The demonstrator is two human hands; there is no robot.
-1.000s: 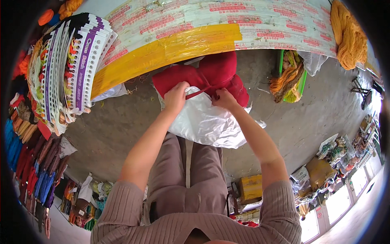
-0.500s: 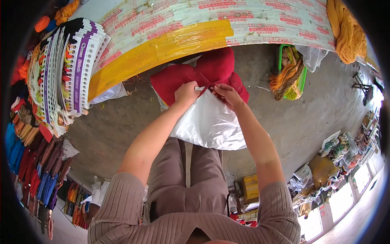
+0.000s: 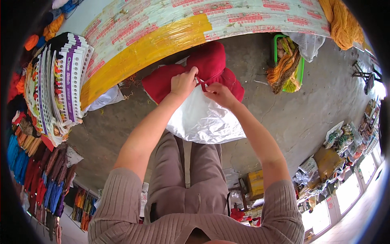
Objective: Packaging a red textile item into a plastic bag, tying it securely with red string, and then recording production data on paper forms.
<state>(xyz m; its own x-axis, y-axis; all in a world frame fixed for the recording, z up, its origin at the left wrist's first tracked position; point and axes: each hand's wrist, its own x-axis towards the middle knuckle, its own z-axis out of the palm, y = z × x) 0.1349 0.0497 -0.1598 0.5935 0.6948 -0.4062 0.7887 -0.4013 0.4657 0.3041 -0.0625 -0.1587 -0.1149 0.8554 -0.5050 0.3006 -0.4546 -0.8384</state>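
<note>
A red, soft-looking bundle [image 3: 209, 59] with several puffed lobes lies below the board's edge. A shiny white plastic sack [image 3: 205, 124] spreads from it toward my legs. Where the two meet, a narrow red strip [image 3: 203, 86] runs between my hands. My left hand [image 3: 184, 83] is closed, thumb and finger pinching at the strip's upper end beside a small white bit. On the other side, my right hand [image 3: 221, 94] has its fingers bent together at the strip's lower end. The fingers partly hide the strip's ends.
A printed board [image 3: 252, 18] edged with yellow tape [image 3: 146, 49] crosses the top. Thread cards [image 3: 69, 81] hang over its left end, orange yarn [image 3: 345, 26] over its right. A green basket [image 3: 301, 71] with yarn stands on the floor. Coloured skeins [image 3: 38, 171] hang at left.
My left hand has risen a little and turned upward at the strip. My right hand has shifted left and slightly down. The whole view has shifted slightly.
</note>
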